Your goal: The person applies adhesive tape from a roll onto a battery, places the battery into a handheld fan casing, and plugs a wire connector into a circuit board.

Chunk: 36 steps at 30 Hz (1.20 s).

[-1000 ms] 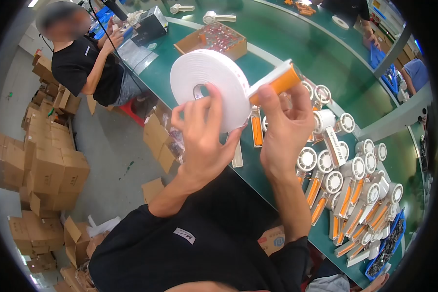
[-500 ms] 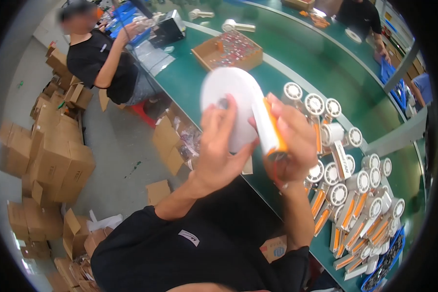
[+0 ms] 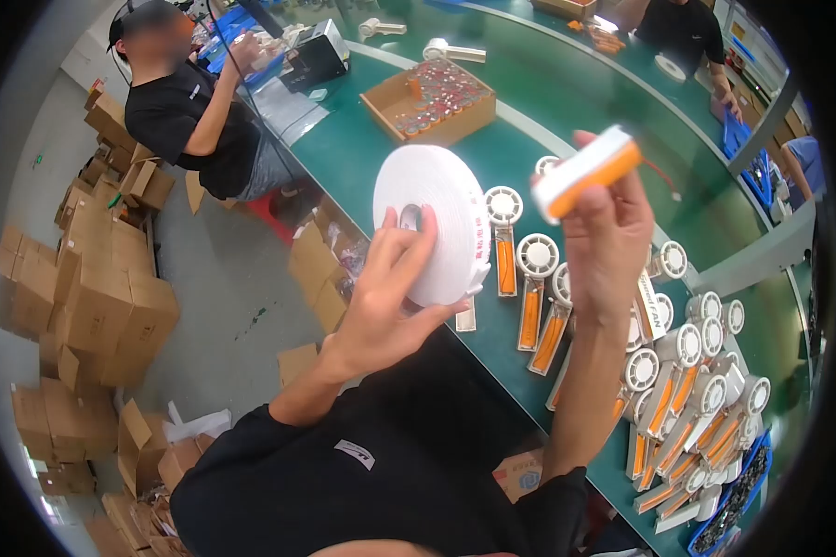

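Note:
My left hand (image 3: 381, 302) grips a large roll of white tape (image 3: 448, 200), with fingers at its core and the thumb along the lower edge. Red print shows on the roll's side. In my right hand (image 3: 611, 237), raised over the bench, is an orange cylindrical battery (image 3: 596, 178) with a white strip along it. A thin red wire (image 3: 661, 176) trails from the battery's far end. Below the hands lie white handheld fan bodies (image 3: 536, 255), several with orange batteries in their handles.
A cardboard box (image 3: 427, 100) of small red and silvery parts sits on the green bench (image 3: 344, 153). More fan bodies (image 3: 687, 408) pile up at right beside a blue tray (image 3: 738, 501). A co-worker (image 3: 200, 116) sits at left; cartons (image 3: 111, 297) are stacked on the floor.
My right hand has moved up and right with the battery, away from the tape roll. The roll has turned slightly, showing its printed side. More fan bodies show between the hands.

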### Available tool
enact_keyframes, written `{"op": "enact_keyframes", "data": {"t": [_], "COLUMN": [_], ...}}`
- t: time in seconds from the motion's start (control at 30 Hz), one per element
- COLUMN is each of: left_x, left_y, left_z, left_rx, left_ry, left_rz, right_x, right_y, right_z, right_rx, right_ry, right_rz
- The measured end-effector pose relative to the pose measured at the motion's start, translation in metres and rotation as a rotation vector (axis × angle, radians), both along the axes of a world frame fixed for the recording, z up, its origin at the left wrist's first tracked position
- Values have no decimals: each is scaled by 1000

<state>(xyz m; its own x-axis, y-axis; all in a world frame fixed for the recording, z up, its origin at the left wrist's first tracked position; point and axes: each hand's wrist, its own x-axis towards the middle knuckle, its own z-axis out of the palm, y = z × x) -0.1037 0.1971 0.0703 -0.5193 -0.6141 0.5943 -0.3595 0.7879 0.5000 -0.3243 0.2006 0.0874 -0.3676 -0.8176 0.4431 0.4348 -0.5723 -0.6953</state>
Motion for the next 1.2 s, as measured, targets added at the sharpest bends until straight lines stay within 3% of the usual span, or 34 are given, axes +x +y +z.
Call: {"op": "enact_keyframes", "data": {"t": [0.13,0.53,0.87,0.93,1.03,1.2], "left_x": [-7,0,25,29,33,23], "left_y": [2,-5,-30,-34,-40,-28], "left_z": [12,15,41,43,40,26], "left_rx": [-62,-177,-420,-459,-446,-358], "left_ry": [-8,-140,-460,-490,-469,-323], "left_rz": [-9,-14,-191,-170,-131,-23], "right_x": [8,4,-27,-30,-21,0], "right_y": [6,9,15,15,14,12], "right_z": [10,12,9,7,10,21], "right_rx": [46,135,247,239,172,128], "right_ry": [133,279,685,647,425,253], "right_rz": [85,47,350,366,280,-156]}}
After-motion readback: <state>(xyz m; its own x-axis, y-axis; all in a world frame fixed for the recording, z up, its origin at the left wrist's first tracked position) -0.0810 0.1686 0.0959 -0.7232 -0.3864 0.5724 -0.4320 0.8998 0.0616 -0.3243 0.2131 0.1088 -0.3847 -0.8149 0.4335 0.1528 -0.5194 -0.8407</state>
